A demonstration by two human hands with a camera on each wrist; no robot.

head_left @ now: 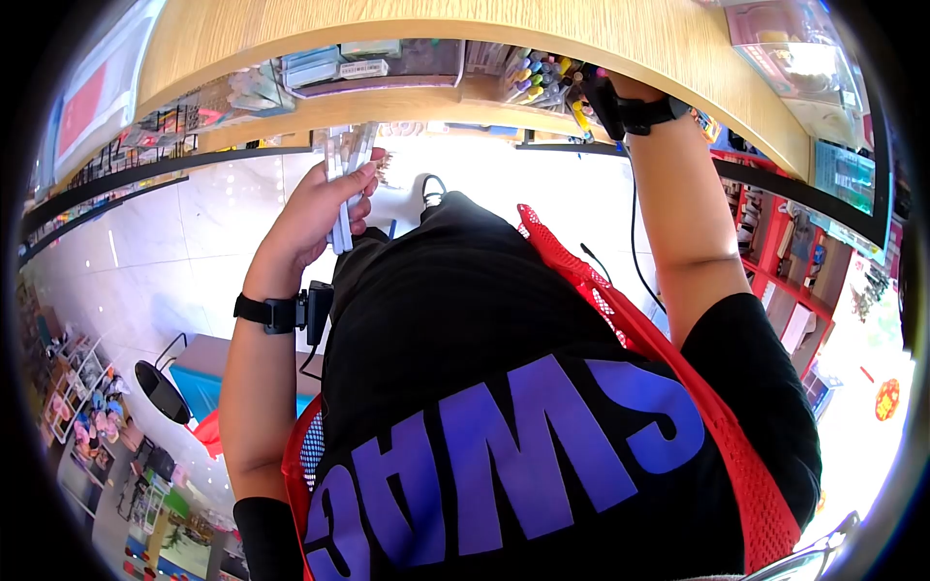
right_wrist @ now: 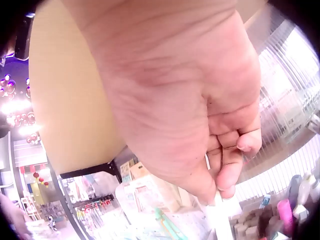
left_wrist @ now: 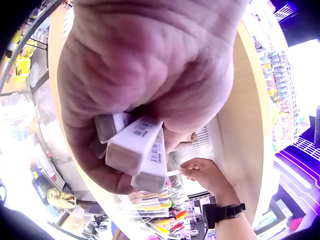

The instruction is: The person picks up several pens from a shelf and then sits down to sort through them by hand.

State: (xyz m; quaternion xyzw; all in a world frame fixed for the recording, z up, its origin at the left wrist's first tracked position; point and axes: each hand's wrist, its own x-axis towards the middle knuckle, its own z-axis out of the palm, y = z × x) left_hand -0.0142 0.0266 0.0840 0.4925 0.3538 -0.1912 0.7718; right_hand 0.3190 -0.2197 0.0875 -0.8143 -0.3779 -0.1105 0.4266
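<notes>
From my remote station, I read the left hand (left_wrist: 150, 60) as gripping several slim, white, grey-ended rectangular boxes with barcode labels (left_wrist: 135, 145), in front of the light-wood shelf (head_left: 387, 24). The right hand (right_wrist: 180, 95) pinches a narrow white item (right_wrist: 219, 220) near the multicoloured, capped marker pens (head_left: 539, 79). Progress, in my judgement: the boxes are grouped in one grip; the item is separate, so handling is unfinished. I cannot determine the remaining count.
</notes>
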